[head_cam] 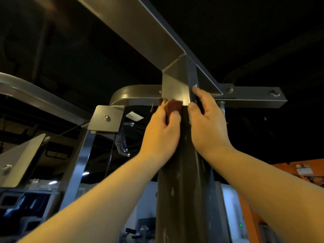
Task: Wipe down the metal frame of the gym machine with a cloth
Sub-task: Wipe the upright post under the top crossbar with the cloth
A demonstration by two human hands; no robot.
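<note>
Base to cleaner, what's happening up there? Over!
Left hand grips cloth against upright post, near top. Right hand holds post's right edge. Welded crossbeam just above, nothing blocking. Over.

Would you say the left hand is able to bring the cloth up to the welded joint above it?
Probably yes: the left hand presses the cloth on the upright post just below the welded joint, bare metal between; the right hand grips the post's other side, clear of that path.

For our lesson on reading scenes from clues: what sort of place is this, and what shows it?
Probably a gym or machine workshop, dimly lit: a welded steel upright meets an overhead beam, a bolted plate sits nearby, and the left hand holds a brown cloth against the upright.
</note>
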